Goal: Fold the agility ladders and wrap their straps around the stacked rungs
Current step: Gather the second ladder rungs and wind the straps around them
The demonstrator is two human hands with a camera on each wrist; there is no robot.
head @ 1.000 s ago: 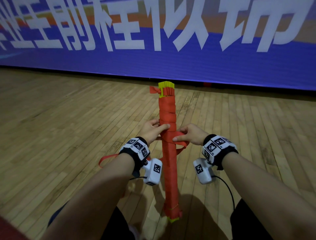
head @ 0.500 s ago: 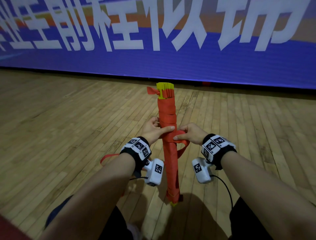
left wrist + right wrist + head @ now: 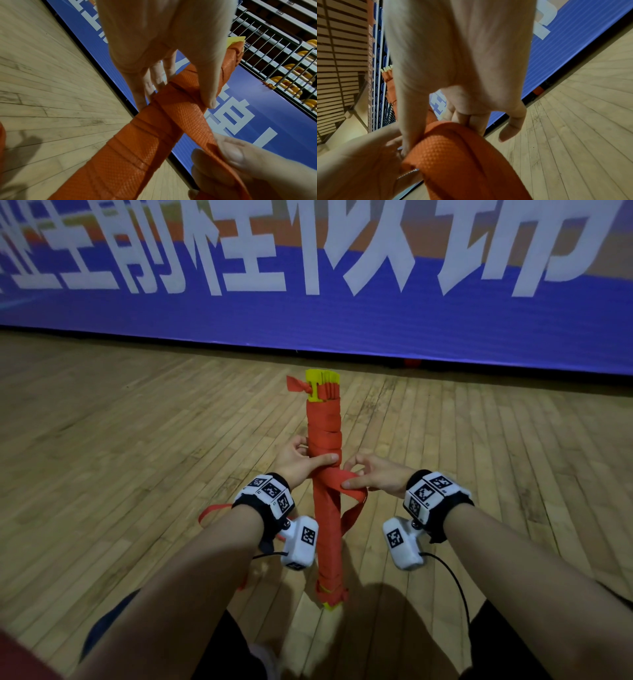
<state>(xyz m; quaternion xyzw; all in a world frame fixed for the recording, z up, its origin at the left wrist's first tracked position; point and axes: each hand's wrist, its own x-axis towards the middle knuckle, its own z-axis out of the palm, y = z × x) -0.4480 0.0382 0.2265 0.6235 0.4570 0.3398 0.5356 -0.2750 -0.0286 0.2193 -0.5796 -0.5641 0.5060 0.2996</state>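
A stack of yellow ladder rungs (image 3: 323, 376) stands nearly upright in front of me, bound along its length in orange strap; the rung bundle (image 3: 325, 433) rests its lower end on the floor. My left hand (image 3: 301, 460) grips the bundle at mid-height, thumb pressed across the wrap (image 3: 208, 86). My right hand (image 3: 368, 479) pinches the loose orange strap (image 3: 342, 479) just right of the bundle, pulled diagonally across it (image 3: 192, 121). In the right wrist view the strap (image 3: 453, 155) bulges as a loop under the thumb. A slack loop (image 3: 352, 513) hangs below the right hand.
Wooden plank floor (image 3: 137, 457) stretches all around. A blue banner wall (image 3: 342, 313) with white characters runs across the back. A loose end of orange strap (image 3: 209, 510) trails on the floor to my left. Railings and yellow seats (image 3: 283, 65) stand behind the banner.
The bundle has stood up straighter and its lower end drew in toward me. My right hand has drawn the strap across the bundle; the left hand keeps its grip.
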